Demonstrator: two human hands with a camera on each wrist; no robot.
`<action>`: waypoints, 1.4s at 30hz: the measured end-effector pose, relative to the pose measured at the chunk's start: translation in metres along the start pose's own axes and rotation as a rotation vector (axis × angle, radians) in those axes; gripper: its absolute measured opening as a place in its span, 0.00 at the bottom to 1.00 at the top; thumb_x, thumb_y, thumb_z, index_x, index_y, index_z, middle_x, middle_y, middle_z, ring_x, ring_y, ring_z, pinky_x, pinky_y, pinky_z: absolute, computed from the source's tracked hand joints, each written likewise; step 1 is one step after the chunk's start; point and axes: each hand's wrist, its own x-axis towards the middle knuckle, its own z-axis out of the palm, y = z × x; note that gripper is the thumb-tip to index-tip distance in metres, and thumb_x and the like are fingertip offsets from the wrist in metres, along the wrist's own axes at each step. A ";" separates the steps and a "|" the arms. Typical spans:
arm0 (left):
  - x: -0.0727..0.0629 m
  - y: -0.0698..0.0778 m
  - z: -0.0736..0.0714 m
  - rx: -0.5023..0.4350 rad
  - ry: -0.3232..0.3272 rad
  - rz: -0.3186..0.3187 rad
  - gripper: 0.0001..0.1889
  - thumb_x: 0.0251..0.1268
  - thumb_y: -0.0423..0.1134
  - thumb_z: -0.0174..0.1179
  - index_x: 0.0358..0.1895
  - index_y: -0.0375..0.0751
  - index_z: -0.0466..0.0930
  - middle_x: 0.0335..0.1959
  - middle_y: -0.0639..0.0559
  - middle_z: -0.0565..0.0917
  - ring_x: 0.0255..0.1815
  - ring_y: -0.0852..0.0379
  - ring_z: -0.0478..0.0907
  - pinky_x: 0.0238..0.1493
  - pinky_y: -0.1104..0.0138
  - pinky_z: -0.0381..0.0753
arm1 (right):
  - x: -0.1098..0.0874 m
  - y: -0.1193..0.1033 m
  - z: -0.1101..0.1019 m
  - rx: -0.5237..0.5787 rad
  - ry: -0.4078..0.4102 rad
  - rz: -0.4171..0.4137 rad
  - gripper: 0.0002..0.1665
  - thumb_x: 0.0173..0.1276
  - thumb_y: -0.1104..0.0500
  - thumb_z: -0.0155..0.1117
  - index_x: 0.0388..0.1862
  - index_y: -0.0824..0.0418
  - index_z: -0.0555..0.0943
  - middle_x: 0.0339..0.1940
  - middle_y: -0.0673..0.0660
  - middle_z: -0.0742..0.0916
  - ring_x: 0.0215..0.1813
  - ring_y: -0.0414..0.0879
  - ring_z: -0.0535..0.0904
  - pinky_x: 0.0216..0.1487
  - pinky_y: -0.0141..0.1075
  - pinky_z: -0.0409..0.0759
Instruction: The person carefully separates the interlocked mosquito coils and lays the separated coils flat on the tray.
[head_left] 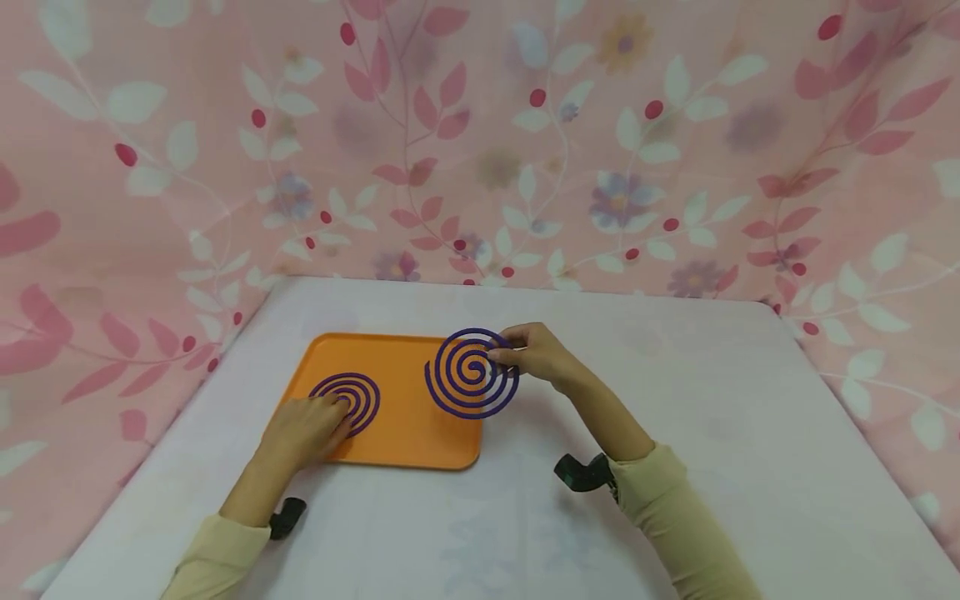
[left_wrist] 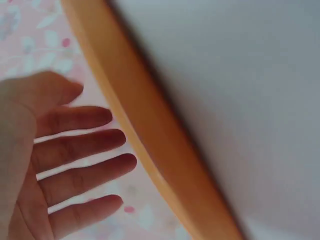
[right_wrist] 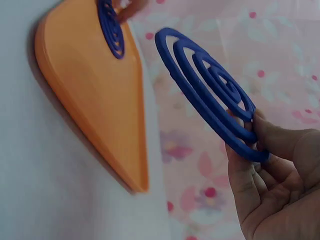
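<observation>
In the head view, a dark blue mosquito coil (head_left: 363,392) lies on the left part of an orange tray (head_left: 408,417). My left hand (head_left: 311,427) is over its near left part, which it partly hides. The left wrist view shows the left hand (left_wrist: 75,155) beside the tray wall (left_wrist: 145,130) with its fingers extended and spread. A second blue mosquito coil (head_left: 453,385) is up above the tray's right edge. Its right rim is pinched between thumb and fingers of my right hand (head_left: 536,350). Seen from the right wrist, this coil (right_wrist: 200,82) is tilted.
A white-covered table (head_left: 675,417) carries the tray and stretches to the right of it. Behind stands a pink floral backdrop (head_left: 480,150). A dark device (head_left: 581,473) sits at the right wrist and another dark device (head_left: 287,517) at the left wrist.
</observation>
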 end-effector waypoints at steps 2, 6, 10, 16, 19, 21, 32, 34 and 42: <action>0.011 0.008 -0.003 -0.043 -0.010 -0.085 0.13 0.53 0.39 0.60 0.16 0.46 0.67 0.15 0.54 0.71 0.14 0.52 0.71 0.12 0.60 0.64 | 0.007 0.003 0.012 0.018 0.003 0.010 0.13 0.62 0.61 0.62 0.43 0.67 0.80 0.37 0.60 0.84 0.33 0.46 0.82 0.36 0.35 0.82; 0.038 0.025 -0.010 -0.295 -0.039 -0.255 0.08 0.61 0.40 0.55 0.30 0.41 0.81 0.23 0.50 0.82 0.24 0.51 0.79 0.24 0.56 0.75 | 0.019 0.008 0.033 0.057 -0.004 0.021 0.14 0.62 0.62 0.62 0.46 0.68 0.79 0.37 0.60 0.85 0.30 0.39 0.81 0.35 0.33 0.82; 0.061 0.034 -0.011 -0.622 -0.099 -0.332 0.14 0.65 0.38 0.54 0.47 0.33 0.80 0.35 0.42 0.85 0.30 0.53 0.83 0.35 0.58 0.80 | 0.028 0.014 0.047 0.118 -0.013 0.031 0.12 0.62 0.63 0.62 0.43 0.69 0.79 0.30 0.57 0.86 0.27 0.38 0.80 0.33 0.31 0.81; 0.076 0.032 0.002 -0.729 -0.137 -0.388 0.07 0.60 0.32 0.57 0.38 0.34 0.83 0.33 0.43 0.85 0.28 0.58 0.79 0.27 0.69 0.75 | 0.038 0.027 0.058 0.106 0.015 0.028 0.11 0.61 0.64 0.62 0.40 0.71 0.79 0.24 0.54 0.84 0.26 0.38 0.79 0.30 0.28 0.77; 0.078 0.030 0.008 -0.724 -0.150 -0.410 0.06 0.60 0.31 0.58 0.36 0.34 0.83 0.31 0.43 0.85 0.25 0.58 0.79 0.24 0.70 0.75 | 0.042 0.033 0.060 0.003 0.064 -0.007 0.12 0.63 0.64 0.60 0.43 0.71 0.79 0.29 0.58 0.86 0.28 0.39 0.80 0.32 0.28 0.78; 0.078 0.030 0.013 -0.707 -0.157 -0.419 0.06 0.60 0.31 0.58 0.35 0.33 0.83 0.30 0.43 0.85 0.23 0.58 0.78 0.23 0.69 0.75 | 0.042 0.037 0.061 -0.128 0.092 -0.052 0.11 0.64 0.65 0.58 0.44 0.70 0.80 0.33 0.59 0.86 0.31 0.40 0.80 0.34 0.28 0.78; 0.080 0.047 0.023 -0.442 -0.122 -0.467 0.05 0.56 0.33 0.61 0.32 0.36 0.85 0.32 0.42 0.85 0.33 0.46 0.82 0.35 0.56 0.80 | 0.039 0.042 0.076 -0.553 0.183 -0.232 0.09 0.60 0.70 0.57 0.33 0.69 0.84 0.28 0.59 0.86 0.24 0.43 0.78 0.25 0.29 0.76; 0.082 0.050 0.024 -0.423 -0.110 -0.467 0.04 0.55 0.32 0.62 0.31 0.36 0.85 0.32 0.42 0.85 0.33 0.45 0.82 0.34 0.56 0.80 | 0.038 0.042 0.076 -0.555 0.190 -0.237 0.09 0.59 0.71 0.57 0.30 0.69 0.84 0.24 0.58 0.85 0.19 0.40 0.73 0.20 0.26 0.70; 0.085 0.056 0.028 -0.404 -0.061 -0.471 0.03 0.51 0.29 0.63 0.27 0.35 0.85 0.30 0.41 0.85 0.32 0.43 0.81 0.34 0.54 0.79 | 0.038 0.046 0.077 -0.576 0.247 -0.246 0.08 0.55 0.72 0.59 0.31 0.70 0.84 0.31 0.61 0.87 0.29 0.47 0.82 0.30 0.32 0.79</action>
